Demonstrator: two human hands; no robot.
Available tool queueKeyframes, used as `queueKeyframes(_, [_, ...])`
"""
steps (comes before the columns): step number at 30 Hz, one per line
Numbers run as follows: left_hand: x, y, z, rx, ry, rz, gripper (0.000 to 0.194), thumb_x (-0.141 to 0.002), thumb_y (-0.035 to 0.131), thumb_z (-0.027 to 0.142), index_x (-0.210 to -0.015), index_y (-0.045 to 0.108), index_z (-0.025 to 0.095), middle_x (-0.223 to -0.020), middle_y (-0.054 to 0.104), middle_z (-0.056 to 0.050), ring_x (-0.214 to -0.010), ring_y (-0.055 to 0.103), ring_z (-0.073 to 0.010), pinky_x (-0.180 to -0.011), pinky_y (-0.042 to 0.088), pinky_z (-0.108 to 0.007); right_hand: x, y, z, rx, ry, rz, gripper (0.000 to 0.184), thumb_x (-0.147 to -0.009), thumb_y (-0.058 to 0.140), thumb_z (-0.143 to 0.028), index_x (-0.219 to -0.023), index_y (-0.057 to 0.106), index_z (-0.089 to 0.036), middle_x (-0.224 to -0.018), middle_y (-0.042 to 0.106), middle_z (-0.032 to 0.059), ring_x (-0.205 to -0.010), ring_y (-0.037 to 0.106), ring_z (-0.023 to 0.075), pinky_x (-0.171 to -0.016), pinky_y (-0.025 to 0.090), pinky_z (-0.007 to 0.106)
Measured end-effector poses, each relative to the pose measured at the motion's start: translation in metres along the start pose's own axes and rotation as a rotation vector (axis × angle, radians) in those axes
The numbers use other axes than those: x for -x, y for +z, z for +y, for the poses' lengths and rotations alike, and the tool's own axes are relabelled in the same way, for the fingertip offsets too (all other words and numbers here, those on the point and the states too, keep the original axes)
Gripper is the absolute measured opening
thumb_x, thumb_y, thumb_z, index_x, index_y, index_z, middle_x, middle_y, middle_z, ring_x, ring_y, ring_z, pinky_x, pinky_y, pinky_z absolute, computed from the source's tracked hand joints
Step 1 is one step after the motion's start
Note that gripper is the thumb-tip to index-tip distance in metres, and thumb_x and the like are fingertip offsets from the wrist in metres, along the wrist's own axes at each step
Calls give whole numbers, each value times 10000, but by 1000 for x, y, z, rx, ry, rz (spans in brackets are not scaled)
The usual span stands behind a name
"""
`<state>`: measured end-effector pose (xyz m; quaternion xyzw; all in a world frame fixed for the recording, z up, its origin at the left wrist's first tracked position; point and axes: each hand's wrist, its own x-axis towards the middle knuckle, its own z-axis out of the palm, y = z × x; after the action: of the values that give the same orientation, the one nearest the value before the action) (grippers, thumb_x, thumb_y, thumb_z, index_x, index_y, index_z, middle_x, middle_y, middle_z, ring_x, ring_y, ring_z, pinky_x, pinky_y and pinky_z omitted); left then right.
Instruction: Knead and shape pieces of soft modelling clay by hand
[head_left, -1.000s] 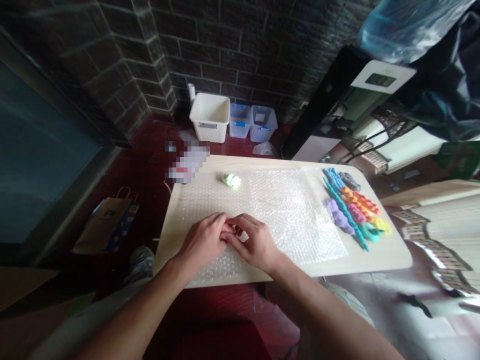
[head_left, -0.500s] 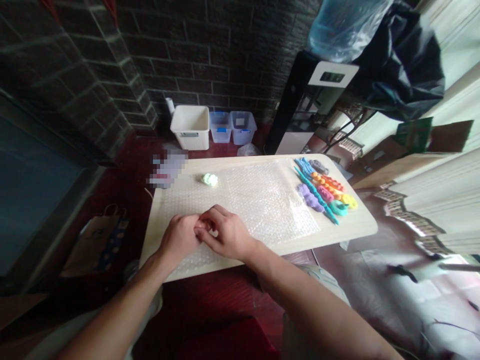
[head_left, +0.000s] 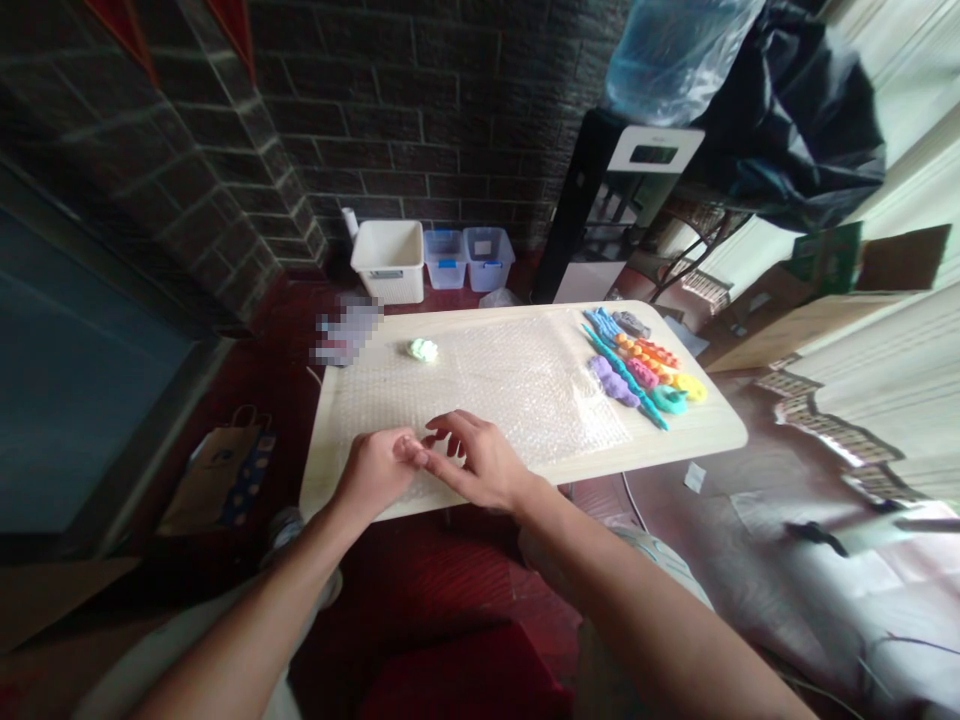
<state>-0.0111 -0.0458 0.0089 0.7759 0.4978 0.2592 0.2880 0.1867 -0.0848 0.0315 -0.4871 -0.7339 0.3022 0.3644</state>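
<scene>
Above the front left part of the table, my left hand (head_left: 381, 466) is closed, its fingers curled in; whatever they hold, if anything, is hidden. My right hand (head_left: 480, 458) is beside it with its fingers parted and slightly bent, and its thumb tip reaches the left hand's fingertips. I see nothing between the right fingers. Beneath both hands lies a sheet of clear bubble wrap (head_left: 517, 385). Farther back on the wrap sits a small pale green lump (head_left: 424, 350), apart from my hands.
Several soft coloured pieces, among them a purple lump (head_left: 613, 382) and a long teal strip (head_left: 637, 392), lie at the right of the table (head_left: 705, 425). Behind stand a white basket (head_left: 390, 265), two clear bins (head_left: 487, 262) and a water dispenser (head_left: 592, 210).
My right hand's fingers have spread and drawn slightly away from the left hand, which stays closed. The whole view has shifted a little.
</scene>
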Motion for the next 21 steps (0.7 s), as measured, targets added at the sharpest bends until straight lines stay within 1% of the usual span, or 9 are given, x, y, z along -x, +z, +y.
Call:
queueKeyframes(3, [9,3,2,-30,9,-24,214,-828,614,289,-678,486,208,-573,474,61,-574,434,-112,-580,330,-235,5,5,1,22,-47,-40,386,-997,669,-522,-1114,700,-155,-965,710,66,-750,649,159,-721,534,303])
queueKeyframes(6, [19,4,7,26,-6,-34,122,-859,643,323,-864,587,214,-754,684,14,-673,621,-156,-627,443,-240,8,10,2,44,-88,-32,329,-1053,594,-450,-1106,732,-156,-912,706,66,-793,667,175,-766,532,312])
queueKeyframes(8, [23,2,10,115,-2,-25,177,-888,655,354,-991,617,215,-914,753,-29,-796,708,-195,-699,523,-260,7,12,2,29,-92,-7,323,-1070,563,-423,-1112,743,-157,-918,732,74,-778,669,172,-758,530,309])
queueKeyframes(10, [24,-1,13,196,-4,-12,228,-913,655,375,-1070,624,212,-1006,768,-55,-878,743,-219,-764,570,-283,5,14,1,-17,-76,28,327,-1067,568,-431,-1107,753,-164,-934,763,79,-772,681,170,-740,533,303])
queueKeyframes(14, [21,-8,15,246,-1,0,298,-995,575,437,-1163,645,200,-1127,770,-90,-1014,751,-252,-861,585,-321,-6,18,3,-135,35,127,357,-1035,614,-501,-1015,774,-183,-894,795,71,-751,713,167,-672,534,279])
queueKeyframes(15, [19,-9,14,248,4,1,320,-1022,532,453,-1172,656,199,-1131,769,-92,-1030,744,-254,-879,578,-329,-9,19,4,-162,66,143,363,-1024,629,-515,-989,775,-185,-869,795,64,-732,714,163,-656,532,274])
queueKeyframes(17, [14,-9,11,249,-7,14,384,-1063,447,482,-1144,687,194,-1046,769,-84,-982,733,-247,-861,567,-337,-18,22,7,-214,108,153,367,-1010,647,-526,-961,768,-183,-828,792,54,-694,710,154,-637,531,268])
queueKeyframes(19, [4,-7,4,263,-57,68,468,-1077,395,525,-1069,716,185,-908,752,-75,-873,716,-236,-787,562,-330,-28,24,9,-255,107,139,353,-1006,655,-515,-972,754,-178,-808,787,49,-682,710,150,-641,540,269])
queueKeyframes(21, [-9,-4,-3,324,-123,146,553,-1070,376,583,-949,730,176,-799,730,-74,-768,693,-223,-694,549,-311,-41,24,11,-270,73,111,327,-992,680,-491,-1042,740,-174,-816,781,44,-678,704,149,-647,550,272])
